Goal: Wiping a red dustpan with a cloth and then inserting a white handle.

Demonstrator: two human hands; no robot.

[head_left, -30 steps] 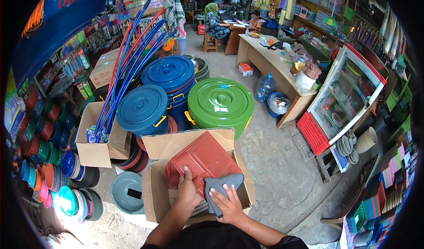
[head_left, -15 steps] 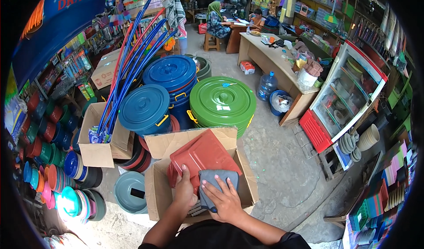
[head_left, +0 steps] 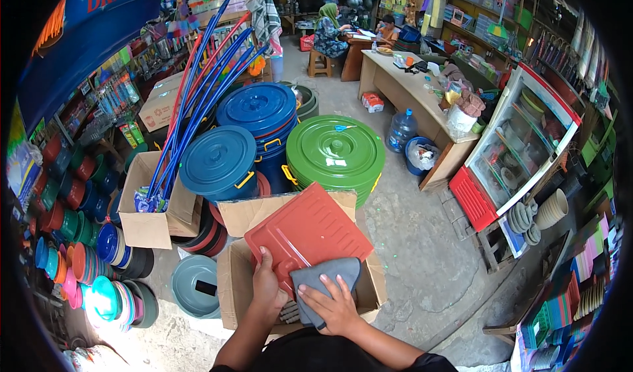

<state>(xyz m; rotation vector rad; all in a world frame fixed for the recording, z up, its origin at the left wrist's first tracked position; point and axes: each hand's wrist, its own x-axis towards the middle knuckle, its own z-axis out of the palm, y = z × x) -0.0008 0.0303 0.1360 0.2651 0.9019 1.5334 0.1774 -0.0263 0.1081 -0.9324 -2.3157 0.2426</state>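
My left hand (head_left: 268,285) grips a red plastic dustpan (head_left: 310,220) by its handle end, thumb on top. The dustpan is tilted above an open cardboard box (head_left: 235,286), its ridged face turned up. Fingers spread, my right hand (head_left: 333,303) holds a folded grey cloth (head_left: 346,271) against the dustpan's lower right part. Below the hands, light-coloured ribbed things (head_left: 289,311) show inside the box; most of its contents are hidden.
Lidded bins, one green (head_left: 336,149) and two blue (head_left: 217,162), stand beyond the box. At left are a grey basin (head_left: 188,285) with a black rectangle in it and a carton (head_left: 148,233) of blue and red poles. A glass-fronted cabinet (head_left: 521,144) stands right. Two people sit far back.
The dustpan has turned and risen slightly, showing more of its ridged face toward the right. The grey cloth has shifted with my right hand and bunched toward the dustpan's lower edge.
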